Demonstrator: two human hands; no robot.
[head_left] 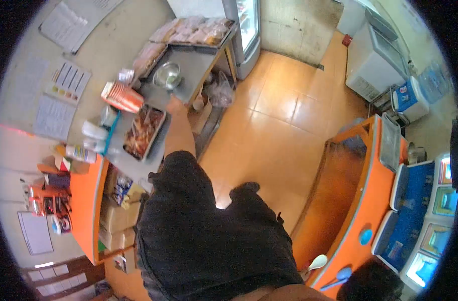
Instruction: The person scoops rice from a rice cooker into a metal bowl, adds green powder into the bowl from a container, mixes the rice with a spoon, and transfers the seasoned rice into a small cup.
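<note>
My left arm, in a black sleeve, reaches out over the metal worktable (189, 60). My left hand (175, 104) is at the near edge of a shiny metal bowl (166, 76) with something pale green inside. Its fingers look closed together, but what they grip is too small to make out. Beside the forearm lies a metal tray (157, 134) of reddish-brown food pieces, perhaps cooked meat. A stack of red-and-white paper cups (122, 97) leans just beyond it. Bare skin of my other arm crosses the bottom edge; my right hand does not show.
Trays of wrapped packages (201, 31) line the table's back. On the right, an orange counter (357, 210) carries a white spoon (317, 262), a blue bowl (366, 237) and blue-lined cooler boxes (409, 213). A chest freezer (372, 62) stands beyond the tiled floor (269, 108).
</note>
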